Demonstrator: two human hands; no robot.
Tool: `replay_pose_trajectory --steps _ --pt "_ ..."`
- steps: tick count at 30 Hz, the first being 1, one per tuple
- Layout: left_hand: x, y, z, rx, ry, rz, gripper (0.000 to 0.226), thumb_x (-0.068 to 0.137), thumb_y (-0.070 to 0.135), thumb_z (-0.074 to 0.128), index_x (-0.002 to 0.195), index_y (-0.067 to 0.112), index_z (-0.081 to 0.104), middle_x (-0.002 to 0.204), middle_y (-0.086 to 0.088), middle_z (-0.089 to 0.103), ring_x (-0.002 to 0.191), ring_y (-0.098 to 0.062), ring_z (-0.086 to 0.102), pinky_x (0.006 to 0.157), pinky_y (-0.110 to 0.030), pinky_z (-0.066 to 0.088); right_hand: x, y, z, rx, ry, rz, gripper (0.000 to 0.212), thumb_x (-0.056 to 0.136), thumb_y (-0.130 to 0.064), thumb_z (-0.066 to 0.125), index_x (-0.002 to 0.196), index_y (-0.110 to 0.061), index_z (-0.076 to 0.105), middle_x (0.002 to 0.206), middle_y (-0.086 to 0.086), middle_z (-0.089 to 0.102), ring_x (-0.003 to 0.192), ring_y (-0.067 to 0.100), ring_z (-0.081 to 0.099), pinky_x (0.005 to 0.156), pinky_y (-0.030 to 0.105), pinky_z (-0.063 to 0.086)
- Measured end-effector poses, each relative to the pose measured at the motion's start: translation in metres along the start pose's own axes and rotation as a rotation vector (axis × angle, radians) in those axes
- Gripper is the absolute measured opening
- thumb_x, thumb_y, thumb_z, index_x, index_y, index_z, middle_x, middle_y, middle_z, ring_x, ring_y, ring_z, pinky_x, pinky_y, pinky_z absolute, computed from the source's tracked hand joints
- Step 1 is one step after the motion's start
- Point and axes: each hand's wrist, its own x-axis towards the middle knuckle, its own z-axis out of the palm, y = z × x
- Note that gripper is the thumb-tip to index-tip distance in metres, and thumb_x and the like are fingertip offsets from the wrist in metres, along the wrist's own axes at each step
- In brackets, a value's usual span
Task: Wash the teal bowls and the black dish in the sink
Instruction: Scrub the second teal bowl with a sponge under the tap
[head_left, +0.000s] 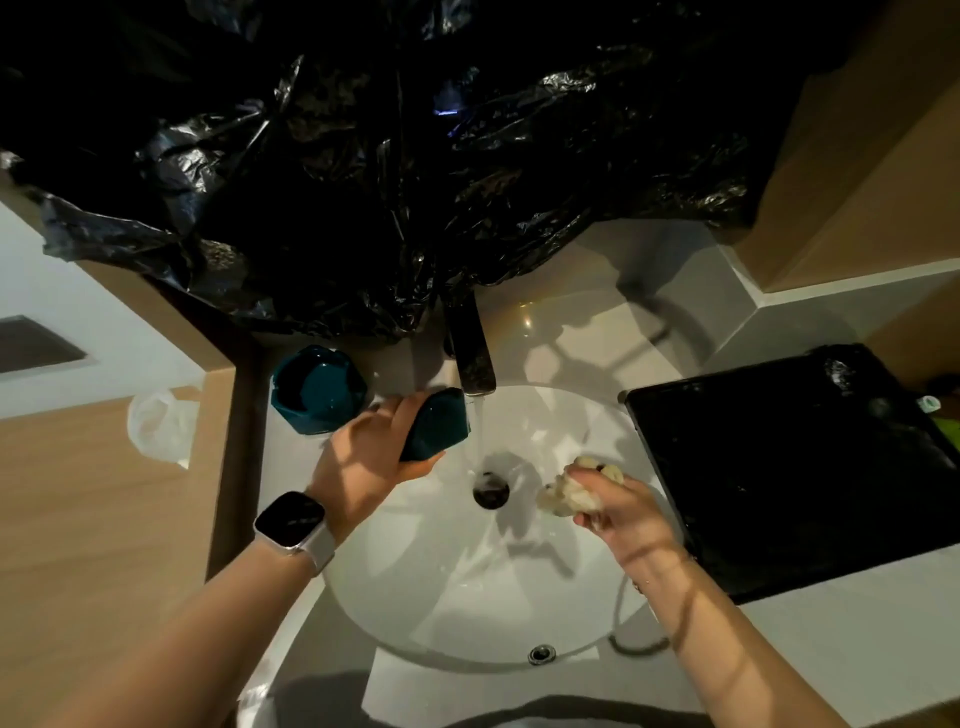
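My left hand (371, 452) grips a teal bowl (439, 423), tipped on its side over the white sink (467, 597), just left of the water stream (478, 431) running from the tap (470, 353). A second teal bowl (317, 389) stands upright on the counter at the sink's back left. My right hand (621, 506) holds a soapy pale sponge (569, 491) over the basin, right of the drain (491, 491). The black dish (795, 467), a large flat rectangular one, lies on the counter to the right of the sink.
Black plastic sheeting (389, 156) hangs over the wall behind the tap. A wooden ledge with a white plastic bag (158, 431) is on the left. A smartwatch (293, 522) is on my left wrist. Grey counter (831, 649) borders the sink.
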Motion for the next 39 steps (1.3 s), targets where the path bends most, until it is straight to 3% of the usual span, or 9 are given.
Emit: replay_pose_trajectory --steps 7,12,16,19,24,27,30,35,39 --pt "-0.015 0.018 -0.004 -0.072 -0.006 -0.099 0.059 0.086 0.051 0.062 0.133 0.019 0.046 0.105 -0.001 0.067 0.083 -0.021 0.067 0.07 -0.029 0.059 -0.005 -0.007 -0.019 -0.043 -0.112 -0.06 0.015 0.083 -0.01 0.07 0.073 -0.017 0.062 0.071 0.002 0.062 0.066 0.02 0.056 0.049 0.023 0.045" --pt "-0.02 0.073 -0.001 -0.509 -0.066 -0.625 0.032 0.094 0.037 0.061 0.118 0.019 0.05 0.1 0.011 0.062 0.087 -0.008 0.062 0.072 -0.007 0.046 -0.014 -0.031 -0.032 -0.111 -0.071 -0.151 0.014 0.086 -0.014 0.068 0.097 -0.006 0.068 0.084 0.011 0.068 0.074 0.022 0.062 0.06 0.032 0.05" --pt "0.003 0.116 0.015 -1.378 -0.224 -1.093 0.029 0.1 0.035 0.053 0.112 0.011 0.064 0.105 -0.009 0.075 0.102 -0.025 0.068 0.086 -0.046 0.059 -0.014 -0.054 -0.048 -0.185 -0.097 -0.225 0.018 0.09 -0.016 0.065 0.101 -0.002 0.067 0.086 0.014 0.069 0.076 0.025 0.063 0.057 0.032 0.049" --pt "0.037 0.147 0.031 -1.704 -0.086 -1.183 0.026 0.104 0.03 0.044 0.104 0.016 0.066 0.091 -0.004 0.078 0.101 -0.026 0.066 0.089 -0.052 0.054 -0.007 -0.07 -0.064 -0.262 -0.095 -0.246 0.01 0.091 -0.016 0.063 0.098 -0.01 0.068 0.086 0.011 0.068 0.076 0.022 0.062 0.059 0.033 0.05" --pt "0.102 0.16 0.072 -1.618 0.141 -1.249 0.036 0.103 0.041 0.043 0.129 0.016 0.049 0.13 -0.013 0.057 0.113 -0.03 0.06 0.073 -0.045 0.061 0.01 -0.091 -0.084 -0.326 -0.135 -0.236 0.009 0.091 -0.017 0.063 0.097 -0.015 0.069 0.086 0.01 0.07 0.076 0.019 0.065 0.067 0.032 0.052" --pt "0.136 0.155 0.086 -1.463 0.227 -1.262 0.035 0.103 0.04 0.042 0.127 0.014 0.042 0.133 -0.009 0.05 0.113 -0.029 0.056 0.07 -0.042 0.061 0.022 -0.099 -0.085 -0.339 -0.171 -0.233 0.008 0.092 -0.015 0.061 0.096 -0.012 0.067 0.079 0.01 0.067 0.064 0.015 0.06 0.051 0.026 0.046" --pt "0.167 0.149 0.091 -1.394 0.318 -1.352 0.031 0.104 0.037 0.043 0.117 0.011 0.031 0.123 -0.008 0.036 0.109 -0.031 0.048 0.077 -0.05 0.056 0.032 -0.105 -0.084 -0.33 -0.203 -0.22 0.009 0.091 -0.013 0.062 0.096 -0.006 0.065 0.078 0.009 0.063 0.066 0.017 0.057 0.052 0.026 0.044" --pt "0.188 0.131 0.107 -1.283 0.414 -1.303 0.028 0.103 0.034 0.047 0.112 0.008 0.048 0.122 -0.012 0.054 0.117 -0.035 0.056 0.099 -0.054 0.05 0.048 -0.108 -0.085 -0.338 -0.26 -0.217 0.012 0.088 -0.018 0.066 0.095 -0.008 0.066 0.084 0.017 0.066 0.075 0.023 0.061 0.063 0.03 0.045" --pt "0.191 0.12 0.112 -1.116 0.334 -1.301 0.05 0.103 0.039 0.042 0.124 -0.005 0.05 0.125 -0.019 0.056 0.113 -0.037 0.06 0.093 -0.052 0.054 0.053 -0.109 -0.086 -0.338 -0.297 -0.206 0.023 0.089 -0.02 0.065 0.099 0.001 0.061 0.076 0.022 0.059 0.068 0.026 0.056 0.055 0.028 0.045"
